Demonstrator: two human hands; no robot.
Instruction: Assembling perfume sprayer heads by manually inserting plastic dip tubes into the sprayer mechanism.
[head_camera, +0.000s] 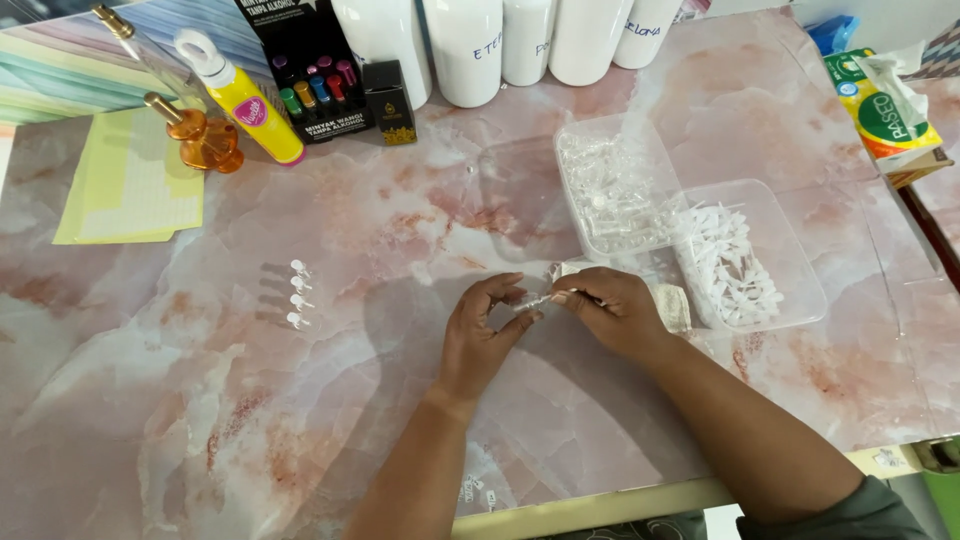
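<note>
Together our left hand (485, 330) and right hand (612, 308) pinch a tiny clear vial (535, 301) between them above the pink marbled table (200, 400). Beyond the hands, white bottles (470, 45) are cut off at the frame edge; a green-yellow tissue pack (885, 110) lies far right. The vial's detail is blurred.

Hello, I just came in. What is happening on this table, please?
A person sits at a pink marble-pattern table. The left hand and the right hand meet over a small clear vial, pinched between the fingertips. Beside the right hand stand two clear trays, one with clear vials and one with white plastic caps. Four finished small vials stand in a row to the left.
</note>
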